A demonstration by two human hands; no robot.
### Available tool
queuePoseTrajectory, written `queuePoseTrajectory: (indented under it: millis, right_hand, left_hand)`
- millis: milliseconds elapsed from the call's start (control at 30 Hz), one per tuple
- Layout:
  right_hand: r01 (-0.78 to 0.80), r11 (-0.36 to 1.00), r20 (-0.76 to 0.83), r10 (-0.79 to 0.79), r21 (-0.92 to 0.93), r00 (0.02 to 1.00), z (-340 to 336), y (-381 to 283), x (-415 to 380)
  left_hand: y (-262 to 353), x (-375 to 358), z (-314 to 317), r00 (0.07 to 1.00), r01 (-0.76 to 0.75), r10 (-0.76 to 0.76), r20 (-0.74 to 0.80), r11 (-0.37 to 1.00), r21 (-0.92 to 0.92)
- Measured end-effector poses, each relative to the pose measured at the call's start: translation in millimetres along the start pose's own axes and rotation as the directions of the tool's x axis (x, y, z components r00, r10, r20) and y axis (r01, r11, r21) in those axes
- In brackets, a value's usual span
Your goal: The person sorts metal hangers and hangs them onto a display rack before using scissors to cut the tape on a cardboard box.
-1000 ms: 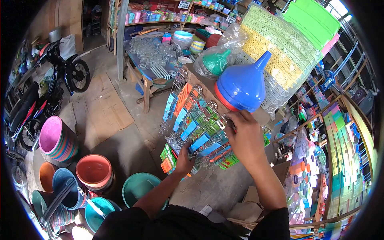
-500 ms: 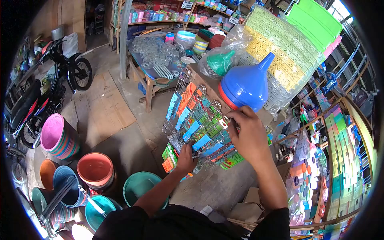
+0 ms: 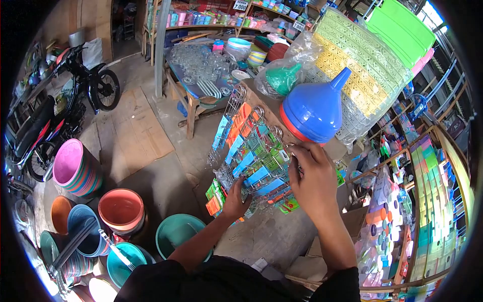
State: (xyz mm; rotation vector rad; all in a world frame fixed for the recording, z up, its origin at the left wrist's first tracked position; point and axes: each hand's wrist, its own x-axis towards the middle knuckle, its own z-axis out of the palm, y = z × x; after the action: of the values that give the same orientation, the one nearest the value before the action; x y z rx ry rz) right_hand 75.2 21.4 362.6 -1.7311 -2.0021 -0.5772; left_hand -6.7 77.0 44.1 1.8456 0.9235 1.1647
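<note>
Two price signs (image 3: pixel 240 5), one motorcycle (image 3: pixel 76 83) and one blue funnel (image 3: pixel 313 115) were in view. Among the open containers on the floor, one pink tub (image 3: pixel 69 161) topped a stack, and one orange tub (image 3: pixel 61 215), one blue tub (image 3: pixel 80 229) and one red-brown pot (image 3: pixel 121 207) showed. The glasses (image 3: pixel 193 56) on the tabletop (image 3: pixel 188 90) and the hanging carded goods (image 3: pixel 244 163) overlapped too closely to count.

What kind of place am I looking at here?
Most likely a household-goods shop or its stockroom: price signs hang by shelves of cups, nested tubs stand on the floor, and a blue funnel sits above carded metal racks.
</note>
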Motion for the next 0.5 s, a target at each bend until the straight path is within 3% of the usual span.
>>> queuePoseTrajectory:
  millis: [133,233,333,433,500]
  right_hand:
    - [0.004,1.000,0.004,-0.004,-0.021,1.000,1,2,0]
    - [-0.006,1.000,-0.036,0.005,-0.006,0.999,2,0,-1]
    - [0.022,1.000,-0.105,-0.023,-0.012,0.994,2,-7,-7]
    - [0.146,0.987,-0.166,-0.133,0.073,0.977,12,-27,-24]
    - [0.179,0.908,-0.069,-0.165,0.378,0.984,36,-51,-45]
  left_hand:
    - [4,-6,-7,0.999,0.033,-0.031,0.044,0.998,-0.044]
    - [7,-16,-10,0.999,0.032,-0.032,-0.003,0.998,-0.050]
    - [10,-27,-15,0.989,-0.033,0.044,-0.140,0.996,0.079]
    - [13,-43,-27,0.960,-0.060,0.103,-0.261,0.984,0.170]
    - [7,-58,-39,0.956,-0.048,0.093,-0.277,0.985,0.166]
